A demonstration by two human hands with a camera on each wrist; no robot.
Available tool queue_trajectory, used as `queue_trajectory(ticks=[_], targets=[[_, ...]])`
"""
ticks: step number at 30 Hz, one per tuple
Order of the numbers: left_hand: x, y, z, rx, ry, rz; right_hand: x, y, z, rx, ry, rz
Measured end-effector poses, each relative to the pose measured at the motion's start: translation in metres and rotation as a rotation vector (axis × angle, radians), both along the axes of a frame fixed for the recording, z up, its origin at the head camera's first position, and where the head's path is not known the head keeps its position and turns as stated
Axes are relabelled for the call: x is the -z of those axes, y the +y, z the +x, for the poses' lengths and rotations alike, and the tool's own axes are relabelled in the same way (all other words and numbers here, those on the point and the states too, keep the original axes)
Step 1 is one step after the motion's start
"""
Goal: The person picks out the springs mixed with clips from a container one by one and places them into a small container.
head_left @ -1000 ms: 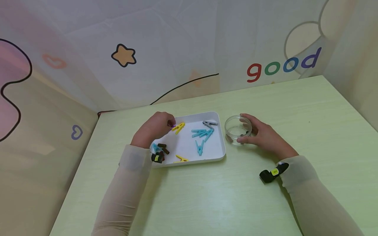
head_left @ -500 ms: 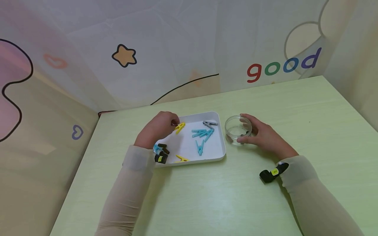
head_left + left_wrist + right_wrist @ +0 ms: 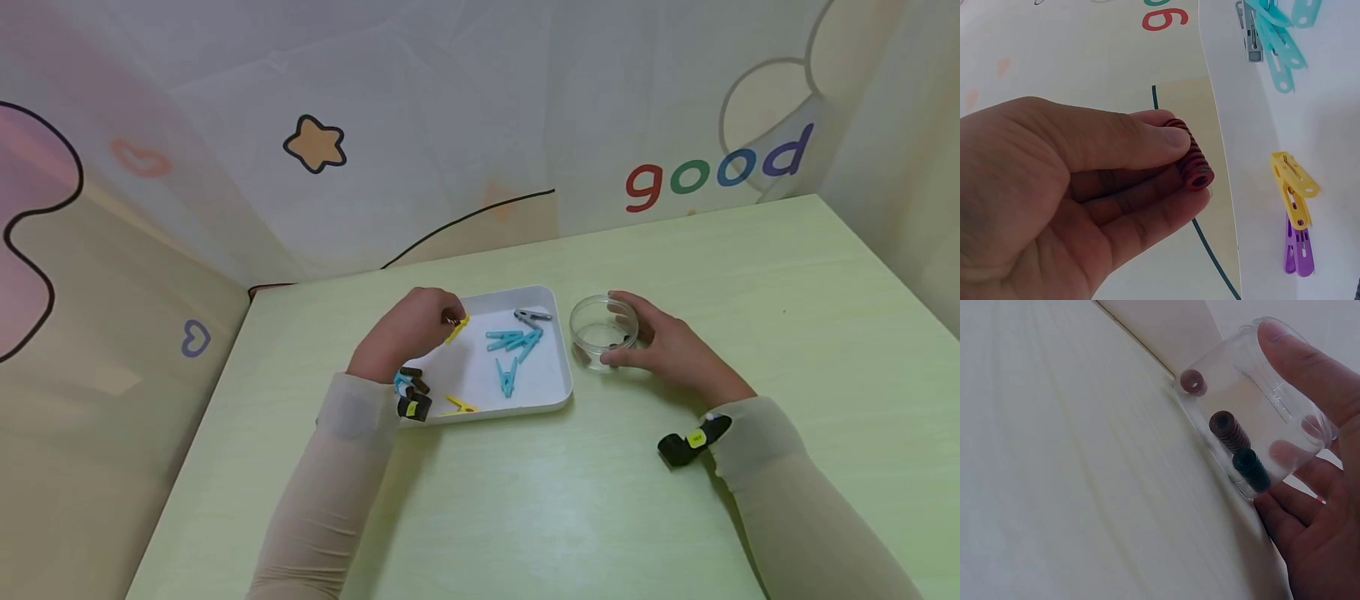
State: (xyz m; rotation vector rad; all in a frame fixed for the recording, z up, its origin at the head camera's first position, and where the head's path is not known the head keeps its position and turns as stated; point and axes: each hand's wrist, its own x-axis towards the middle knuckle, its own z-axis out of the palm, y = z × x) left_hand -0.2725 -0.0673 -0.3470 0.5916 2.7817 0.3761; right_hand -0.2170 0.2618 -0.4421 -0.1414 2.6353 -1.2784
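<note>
My left hand is over the left back part of the white tray. In the left wrist view its thumb and fingers pinch a dark red coil spring, whose open end points outward. Beside the tray, my right hand grips a clear round container standing on the table, thumb on the near side and fingers round the back. Through its wall, the right wrist view shows a red spring, a brown spring and a dark green spring.
Light blue clothespins, a grey clothespin and yellow clothespins lie in the tray. A purple clothespin touches a yellow one. Dark springs sit at the tray's left, partly behind my wrist. A printed cloth hangs behind the table.
My left hand has shifted a little to the right with the red spring, covering more of the back yellow clothespin. The right hand and the container have stayed put.
</note>
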Motion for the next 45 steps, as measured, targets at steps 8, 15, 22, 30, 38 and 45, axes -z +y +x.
queue_trajectory(ticks=[8, 15, 22, 30, 38, 45], targets=[[-0.002, 0.004, 0.003, 0.072, 0.055, 0.015, 0.000, 0.000, 0.000, -0.004, 0.004, -0.025], [-0.003, 0.011, 0.006, 0.103, 0.066, 0.027, 0.000, 0.000, 0.000, -0.005, 0.005, -0.040], [-0.002, 0.015, 0.007, 0.111, 0.056, 0.035, 0.001, 0.000, -0.001, -0.005, 0.005, -0.043], [0.000, 0.020, 0.007, 0.118, 0.029, 0.042, -0.001, 0.000, 0.000, -0.008, 0.003, -0.047], [0.000, 0.024, 0.008, 0.119, 0.021, 0.053, -0.003, -0.002, 0.000, -0.001, -0.012, -0.018], [0.001, 0.028, 0.010, 0.145, 0.026, 0.064, -0.001, -0.002, 0.000, -0.003, -0.010, -0.015]])
